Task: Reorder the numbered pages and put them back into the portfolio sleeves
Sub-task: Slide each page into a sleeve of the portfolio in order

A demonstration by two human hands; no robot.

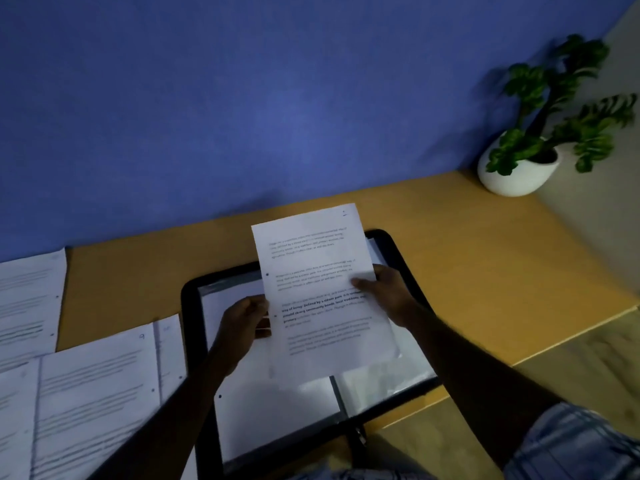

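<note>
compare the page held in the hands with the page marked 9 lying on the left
The held page is raised over the open portfolio, gripped by the left hand and right hand; the page marked 9 lies flat on the desk, untouched. The held page's corner mark is too blurred to read; the other shows a handwritten 9. Both are white sheets of printed text.

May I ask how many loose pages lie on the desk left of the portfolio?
4: a far page; nearer, overlapping, a left page, the page marked 9 and a right page. Others may hide beneath.
</note>
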